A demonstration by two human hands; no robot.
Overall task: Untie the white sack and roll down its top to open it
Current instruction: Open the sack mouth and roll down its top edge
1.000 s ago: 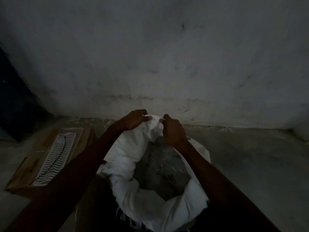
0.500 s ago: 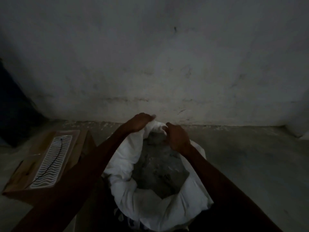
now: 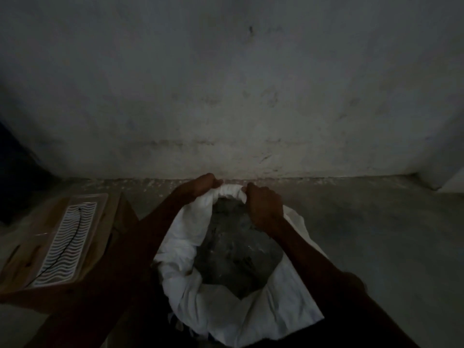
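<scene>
Since a second ago both hands have spread apart along the far rim, and now, right of the cardboard box (image 3: 62, 244), the left hand (image 3: 200, 185) and right hand (image 3: 263, 209) clutch the rolled edge of the white sack (image 3: 276, 312), which stands open on the floor (image 3: 376, 234) showing grey contents (image 3: 233, 254).

The sack (image 3: 238, 317) stands on the floor (image 3: 376, 234) near the wall (image 3: 226, 96), its mouth open upward with loose material (image 3: 233, 252) inside. Both hands grip the far rim of the sack, the left hand (image 3: 203, 184) left of the right hand (image 3: 263, 209). A cardboard box (image 3: 57, 242) sits on the floor just left of the sack.
</scene>
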